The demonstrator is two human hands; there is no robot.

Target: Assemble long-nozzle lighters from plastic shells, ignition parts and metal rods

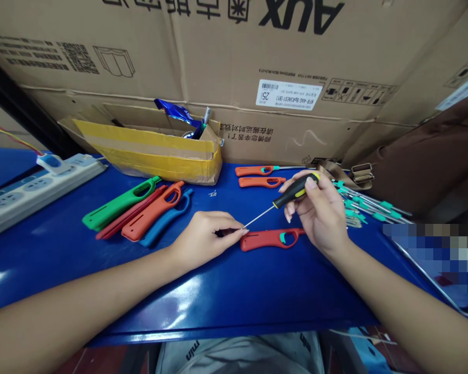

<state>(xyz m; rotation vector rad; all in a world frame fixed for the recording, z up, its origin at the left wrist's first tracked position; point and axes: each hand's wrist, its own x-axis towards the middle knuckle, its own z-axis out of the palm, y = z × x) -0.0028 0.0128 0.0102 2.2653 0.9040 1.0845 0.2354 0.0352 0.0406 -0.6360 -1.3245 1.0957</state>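
Observation:
My right hand point(320, 217) grips a screwdriver point(296, 190) with a black and yellow handle. Its thin shaft slants down to the left. My left hand point(206, 236) is pinched at the shaft's tip, holding something too small to make out. Just below the tip, an orange-red lighter shell point(271, 239) with a green trigger lies flat on the blue table point(234, 291), its right end under my right hand.
A pile of green, red, orange and blue shells point(140, 210) lies at left. Two more orange shells point(259, 175) lie further back. Metal rods with green ends point(364, 205) are at right. A taped cardboard box point(152, 150) and a power strip point(35, 184) stand behind.

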